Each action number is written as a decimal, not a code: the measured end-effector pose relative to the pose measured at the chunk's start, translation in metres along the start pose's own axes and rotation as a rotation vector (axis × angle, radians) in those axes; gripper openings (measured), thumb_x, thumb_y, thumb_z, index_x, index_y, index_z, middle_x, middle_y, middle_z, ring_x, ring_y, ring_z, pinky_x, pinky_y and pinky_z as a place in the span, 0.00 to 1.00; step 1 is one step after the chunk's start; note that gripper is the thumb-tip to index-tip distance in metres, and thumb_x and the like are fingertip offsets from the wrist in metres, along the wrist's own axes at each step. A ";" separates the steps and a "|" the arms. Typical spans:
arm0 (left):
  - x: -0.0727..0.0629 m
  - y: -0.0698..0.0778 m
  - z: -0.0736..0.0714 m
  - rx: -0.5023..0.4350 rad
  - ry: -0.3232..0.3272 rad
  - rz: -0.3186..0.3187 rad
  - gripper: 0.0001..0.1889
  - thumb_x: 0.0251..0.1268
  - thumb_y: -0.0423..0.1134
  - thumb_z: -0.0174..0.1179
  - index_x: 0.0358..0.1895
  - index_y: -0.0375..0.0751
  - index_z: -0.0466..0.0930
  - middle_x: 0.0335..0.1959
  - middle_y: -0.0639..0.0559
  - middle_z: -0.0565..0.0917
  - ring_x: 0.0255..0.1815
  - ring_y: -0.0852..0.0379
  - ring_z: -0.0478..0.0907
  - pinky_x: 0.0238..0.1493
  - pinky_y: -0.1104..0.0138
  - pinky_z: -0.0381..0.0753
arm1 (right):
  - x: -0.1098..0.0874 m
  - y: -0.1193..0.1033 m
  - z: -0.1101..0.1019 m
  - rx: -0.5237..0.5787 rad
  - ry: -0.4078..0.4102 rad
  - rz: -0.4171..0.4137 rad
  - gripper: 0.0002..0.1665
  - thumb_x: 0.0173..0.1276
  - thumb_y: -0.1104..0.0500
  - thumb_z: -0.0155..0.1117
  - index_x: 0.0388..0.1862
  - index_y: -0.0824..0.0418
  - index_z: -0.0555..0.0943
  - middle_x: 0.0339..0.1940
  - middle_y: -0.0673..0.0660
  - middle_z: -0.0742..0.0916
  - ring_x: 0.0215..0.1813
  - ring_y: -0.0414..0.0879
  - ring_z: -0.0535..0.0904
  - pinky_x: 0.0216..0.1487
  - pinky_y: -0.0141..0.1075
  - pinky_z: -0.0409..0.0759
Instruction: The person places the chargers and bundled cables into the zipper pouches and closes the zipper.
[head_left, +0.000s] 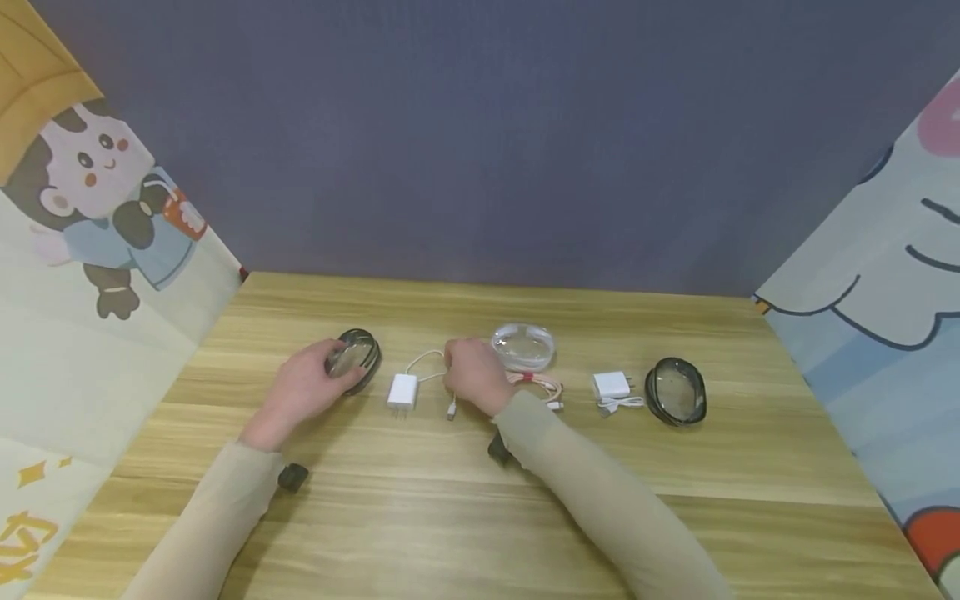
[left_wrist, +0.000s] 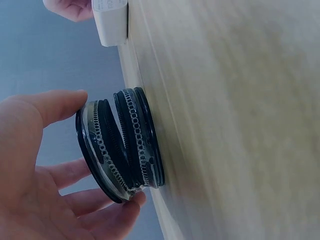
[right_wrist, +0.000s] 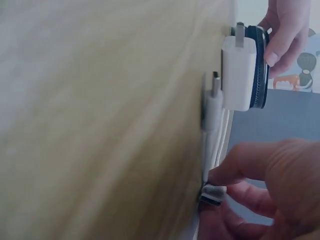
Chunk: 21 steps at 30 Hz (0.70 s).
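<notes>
My left hand point(head_left: 311, 379) grips a small dark translucent zip case point(head_left: 363, 362) at the left of the table. In the left wrist view, thumb and fingers lie around the upper shell of the case point(left_wrist: 122, 145); its zipper edges stand apart in a narrow gap. My right hand point(head_left: 476, 372) pinches a white charging cable point(head_left: 426, 357) close to the tabletop. A metal-ended cable plug point(right_wrist: 214, 192) shows at those fingertips, while another connector point(right_wrist: 214, 102) lies on the wood. Between the hands sits a white charger block point(head_left: 402, 391), prongs toward me.
Right of my right hand lie a clear case point(head_left: 523, 347) and a coiled pinkish cable point(head_left: 543, 385) with a red tie. Farther right are another white charger point(head_left: 611, 385), a bundled white cable point(head_left: 622, 403) and a second dark case point(head_left: 676, 392). A grey-blue panel point(head_left: 480, 150) rises behind the table.
</notes>
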<state>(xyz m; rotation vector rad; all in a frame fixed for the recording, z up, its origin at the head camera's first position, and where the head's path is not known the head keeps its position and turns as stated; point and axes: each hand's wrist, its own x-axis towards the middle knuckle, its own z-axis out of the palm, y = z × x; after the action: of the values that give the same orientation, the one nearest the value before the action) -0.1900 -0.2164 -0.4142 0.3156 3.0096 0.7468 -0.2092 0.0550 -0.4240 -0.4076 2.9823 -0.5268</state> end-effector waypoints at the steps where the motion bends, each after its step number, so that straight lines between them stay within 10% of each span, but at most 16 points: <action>1: 0.000 -0.001 0.000 -0.001 0.000 0.002 0.35 0.67 0.58 0.61 0.65 0.32 0.72 0.58 0.31 0.78 0.55 0.33 0.76 0.53 0.40 0.76 | 0.001 0.000 0.000 -0.004 -0.010 0.011 0.11 0.48 0.65 0.70 0.23 0.54 0.76 0.22 0.49 0.80 0.29 0.46 0.77 0.31 0.37 0.77; 21: 0.000 0.000 -0.001 -0.005 -0.008 0.005 0.37 0.68 0.60 0.59 0.66 0.31 0.70 0.61 0.30 0.76 0.60 0.30 0.73 0.59 0.39 0.72 | 0.000 0.003 -0.004 -0.021 -0.040 0.075 0.15 0.50 0.65 0.71 0.37 0.59 0.76 0.28 0.52 0.81 0.33 0.49 0.79 0.38 0.41 0.80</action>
<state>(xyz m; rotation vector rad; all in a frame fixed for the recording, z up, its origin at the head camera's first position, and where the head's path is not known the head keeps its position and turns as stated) -0.1899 -0.2172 -0.4137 0.3253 3.0000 0.7508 -0.2102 0.0588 -0.4212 -0.3031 2.9534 -0.4751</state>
